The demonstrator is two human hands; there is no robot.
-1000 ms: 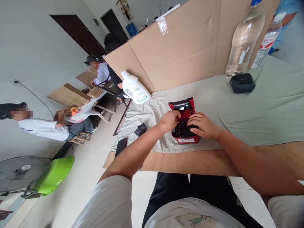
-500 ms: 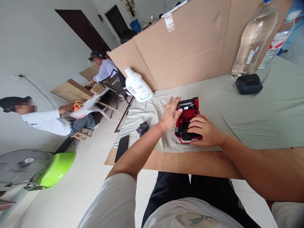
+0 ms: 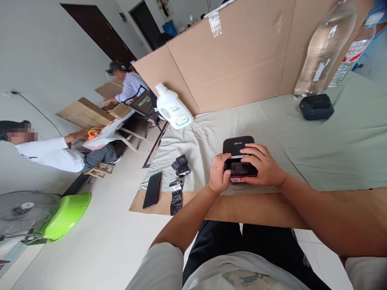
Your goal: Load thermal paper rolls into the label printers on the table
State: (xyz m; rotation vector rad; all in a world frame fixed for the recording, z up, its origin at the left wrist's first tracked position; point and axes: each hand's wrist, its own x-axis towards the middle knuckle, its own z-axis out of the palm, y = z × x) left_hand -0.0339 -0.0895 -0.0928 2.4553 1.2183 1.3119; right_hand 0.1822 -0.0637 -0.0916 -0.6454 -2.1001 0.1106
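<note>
One red-and-black printer point(image 3: 236, 166) is sitting on the cloth point(image 3: 293, 141) straight ahead of the person, its lid seemingly lying down. At its 9 o'clock side the left hand point(image 3: 219, 173) is curling loosely, thumb and fingertips touching the edge; whether it is gripping, I cannot tell. At 3 o'clock the right hand point(image 3: 263, 166) is clasping the body, fingers fanning over the top, thumb lying along the near face. Handling it well is probably calling for even pressure from both sides, with fingertips staying out of the seam. The casing is showing rounded corners and smooth black panels around a glossy window. Toward 9 o'clock a crumpled, shiny film ribbon point(image 3: 182, 170) is lying bunched; at 8 a flatter strip point(image 3: 176, 201) is draping near a slim phone point(image 3: 152, 190). Wrinkled fabric is covering bare wood point(image 3: 256, 207), and at 10 a white plastic jug point(image 3: 174, 108) is standing before creased cardboard point(image 3: 238, 56).
</note>
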